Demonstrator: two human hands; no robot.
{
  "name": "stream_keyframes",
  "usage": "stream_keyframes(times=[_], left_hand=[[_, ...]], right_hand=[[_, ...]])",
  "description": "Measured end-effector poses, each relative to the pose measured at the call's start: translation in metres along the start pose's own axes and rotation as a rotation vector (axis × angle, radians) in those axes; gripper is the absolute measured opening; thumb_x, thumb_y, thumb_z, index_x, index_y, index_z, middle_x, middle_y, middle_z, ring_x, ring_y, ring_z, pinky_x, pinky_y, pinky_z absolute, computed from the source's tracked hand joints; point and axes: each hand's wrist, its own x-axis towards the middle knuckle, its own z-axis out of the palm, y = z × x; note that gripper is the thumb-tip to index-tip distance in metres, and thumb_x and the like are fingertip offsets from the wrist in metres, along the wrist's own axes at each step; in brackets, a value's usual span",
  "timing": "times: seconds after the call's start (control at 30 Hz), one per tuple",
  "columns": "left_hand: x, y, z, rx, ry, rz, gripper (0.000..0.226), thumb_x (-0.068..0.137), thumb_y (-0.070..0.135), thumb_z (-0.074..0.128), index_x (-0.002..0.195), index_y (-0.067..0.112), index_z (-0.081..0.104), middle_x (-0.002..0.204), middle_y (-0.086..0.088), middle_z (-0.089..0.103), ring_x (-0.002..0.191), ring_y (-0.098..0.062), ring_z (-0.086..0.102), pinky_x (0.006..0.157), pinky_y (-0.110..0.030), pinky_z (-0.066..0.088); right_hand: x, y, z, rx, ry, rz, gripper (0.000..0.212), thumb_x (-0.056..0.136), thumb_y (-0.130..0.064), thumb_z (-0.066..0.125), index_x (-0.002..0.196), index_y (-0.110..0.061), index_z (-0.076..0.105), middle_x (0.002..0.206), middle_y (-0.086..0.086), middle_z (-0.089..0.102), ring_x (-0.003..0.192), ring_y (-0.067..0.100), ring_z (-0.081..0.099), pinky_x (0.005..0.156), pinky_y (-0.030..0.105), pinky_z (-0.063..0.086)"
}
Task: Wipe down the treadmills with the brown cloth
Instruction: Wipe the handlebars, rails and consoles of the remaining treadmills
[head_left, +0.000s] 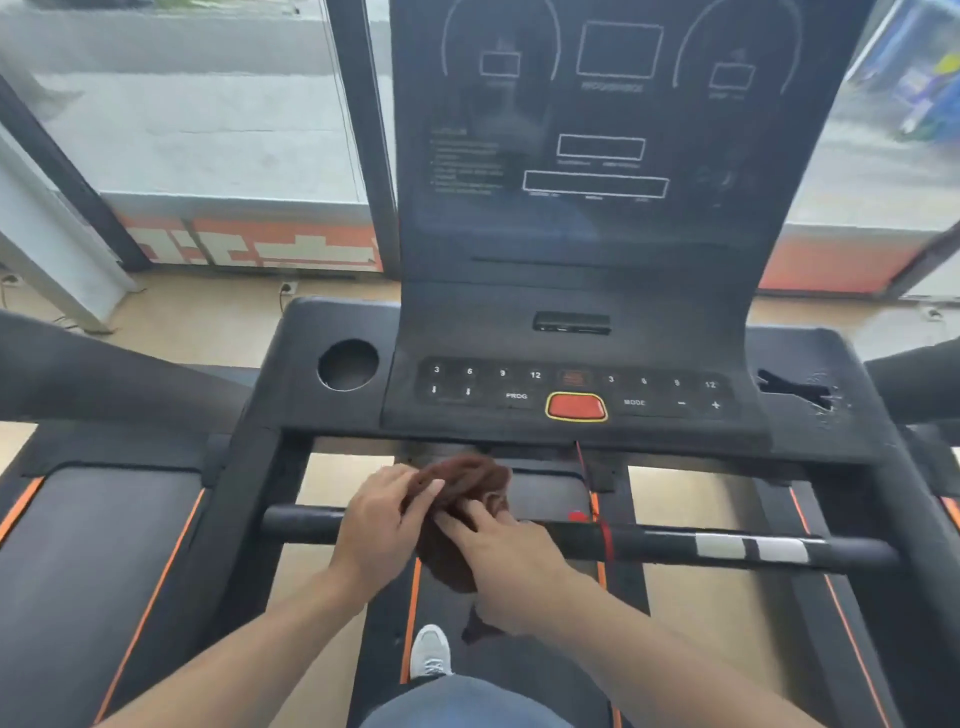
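Both forearms reached forward and met over the black crossbar (649, 543) of the treadmill (571, 415); the left hand (382, 512) lay knuckles up with its fingers curled into the brown cloth (457, 488), and the right hand (501, 545) pinched the same cloth from the other side, so the two hands were close together, touching or nearly so. The cloth was bunched over the bar, part heaped above it and part hanging below.

The bar ran across under the console (571, 395), which carried numbered keys and a red button (576, 406) ringed in yellow; a dark display panel (597, 130) rose behind it; a round cup holder (348, 365) sat at the console's left. A red cord (597, 512) hung from the console edge down across the bar, just right of the hands. A second treadmill's belt (104, 545) with orange lines lay to the left; glass windows (208, 104) stood beyond; a white shoe (430, 652) rested on the belt below.
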Motion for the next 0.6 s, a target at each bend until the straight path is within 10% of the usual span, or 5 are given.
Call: stream_keyframes(times=[0.37, 0.6], left_hand=[[0.003, 0.224, 0.121, -0.533, -0.051, -0.191, 0.025, 0.106, 0.019, 0.054, 0.099, 0.012, 0.078, 0.093, 0.010, 0.077, 0.089, 0.003, 0.068, 0.082, -0.010, 0.045], [0.032, 0.268, 0.141, -0.541, 0.031, -0.362, 0.027, 0.106, 0.034, 0.054, 0.093, 0.020, 0.072, 0.079, 0.015, 0.069, 0.068, 0.010, 0.059, 0.066, -0.007, 0.043]], right_hand=[[-0.165, 0.140, 0.044, 0.047, 0.405, 0.300, 0.099, 0.085, -0.004, 0.065, 0.166, -0.024, 0.012, 0.171, 0.008, 0.016, 0.128, 0.037, 0.052, 0.088, 0.045, 0.052], [-0.178, 0.190, 0.036, 0.002, 0.593, 0.268, 0.105, 0.060, -0.011, 0.083, 0.156, -0.022, 0.042, 0.147, 0.004, 0.049, 0.101, 0.031, 0.062, 0.068, 0.038, 0.054]])
